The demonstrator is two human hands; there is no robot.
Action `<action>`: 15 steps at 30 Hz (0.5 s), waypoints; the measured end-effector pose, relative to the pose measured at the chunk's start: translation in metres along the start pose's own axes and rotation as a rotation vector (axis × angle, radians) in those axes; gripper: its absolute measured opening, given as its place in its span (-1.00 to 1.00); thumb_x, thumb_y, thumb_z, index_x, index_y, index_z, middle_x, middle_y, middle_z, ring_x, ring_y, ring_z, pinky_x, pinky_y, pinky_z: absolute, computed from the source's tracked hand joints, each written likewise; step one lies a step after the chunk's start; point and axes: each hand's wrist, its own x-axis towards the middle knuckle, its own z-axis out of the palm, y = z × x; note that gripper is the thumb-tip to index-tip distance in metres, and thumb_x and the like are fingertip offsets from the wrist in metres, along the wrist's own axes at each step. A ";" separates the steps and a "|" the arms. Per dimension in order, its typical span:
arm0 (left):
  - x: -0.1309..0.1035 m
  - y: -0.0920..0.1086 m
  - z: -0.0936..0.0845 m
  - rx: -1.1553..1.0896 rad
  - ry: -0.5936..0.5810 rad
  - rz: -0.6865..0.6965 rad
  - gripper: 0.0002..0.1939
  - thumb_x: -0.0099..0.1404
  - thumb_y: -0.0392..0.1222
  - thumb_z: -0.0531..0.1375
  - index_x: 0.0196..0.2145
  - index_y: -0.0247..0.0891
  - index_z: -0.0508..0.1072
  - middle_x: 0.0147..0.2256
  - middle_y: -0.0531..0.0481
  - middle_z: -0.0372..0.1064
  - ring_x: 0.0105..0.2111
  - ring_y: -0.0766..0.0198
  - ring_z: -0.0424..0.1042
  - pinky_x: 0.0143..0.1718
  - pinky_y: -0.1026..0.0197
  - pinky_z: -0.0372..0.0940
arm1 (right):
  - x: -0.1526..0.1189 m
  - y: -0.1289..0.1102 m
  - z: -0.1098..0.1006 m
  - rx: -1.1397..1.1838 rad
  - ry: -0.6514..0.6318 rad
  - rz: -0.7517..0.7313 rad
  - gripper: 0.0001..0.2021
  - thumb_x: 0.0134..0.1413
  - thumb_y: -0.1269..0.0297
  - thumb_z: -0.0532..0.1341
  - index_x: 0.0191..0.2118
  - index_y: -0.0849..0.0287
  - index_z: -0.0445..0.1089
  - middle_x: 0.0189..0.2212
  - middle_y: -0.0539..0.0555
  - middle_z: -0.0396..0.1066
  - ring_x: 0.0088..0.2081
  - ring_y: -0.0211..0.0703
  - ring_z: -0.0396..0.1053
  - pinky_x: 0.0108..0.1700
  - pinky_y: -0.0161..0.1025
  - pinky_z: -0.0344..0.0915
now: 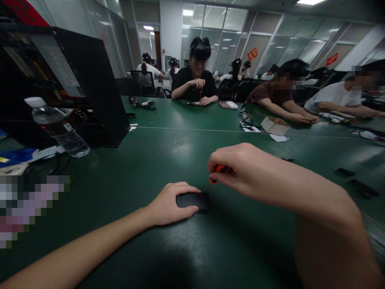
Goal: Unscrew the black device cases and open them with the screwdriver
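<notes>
My left hand (170, 202) lies on the table with thumb and fingers closed around the sides of a small black flat device with rounded edges (192, 202). Its exact kind does not show. Above its right end, my right hand (233, 168) grips a screwdriver (221, 168) with a red and black handle. The thin shaft points down towards the device's upper right corner. Whether the tip touches the device I cannot tell. Part of the handle is hidden by my fingers.
A black computer case (99, 88) stands at the left on the green table (180, 249), with a tilted water bottle (60, 128) before it. Across the table a person (195, 80) works with a screwdriver. A small paper box (275, 125), cables (246, 119) and dark pieces (365, 188) lie to the right.
</notes>
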 end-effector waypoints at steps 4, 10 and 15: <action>0.000 0.000 0.000 0.001 0.002 0.020 -0.59 0.26 -0.06 0.33 0.05 -0.17 0.55 -0.06 -0.08 0.53 -0.08 0.08 0.50 -0.02 0.12 0.33 | 0.006 0.004 0.000 0.013 -0.019 -0.017 -0.91 0.21 0.39 0.23 -0.30 0.17 0.49 -0.41 -0.01 0.47 -0.39 -0.28 0.34 -0.36 -0.32 0.08; -0.001 -0.002 0.000 0.008 -0.003 0.028 -0.59 0.28 -0.04 0.32 0.06 -0.19 0.54 -0.04 -0.09 0.53 -0.06 0.08 0.50 0.01 0.12 0.33 | 0.012 -0.002 0.004 0.014 -0.027 0.005 -0.87 0.27 0.35 0.21 -0.30 0.18 0.49 -0.40 0.01 0.47 -0.38 -0.26 0.35 -0.35 -0.31 0.08; -0.001 -0.004 0.000 0.023 0.002 0.026 -0.58 0.27 -0.04 0.33 0.05 -0.19 0.54 -0.03 -0.09 0.54 -0.04 0.06 0.50 0.04 0.09 0.33 | 0.009 -0.005 0.007 0.027 0.019 -0.084 -0.78 0.21 0.48 0.18 -0.08 0.15 0.49 -0.15 0.07 0.50 -0.19 -0.20 0.42 -0.18 -0.29 0.21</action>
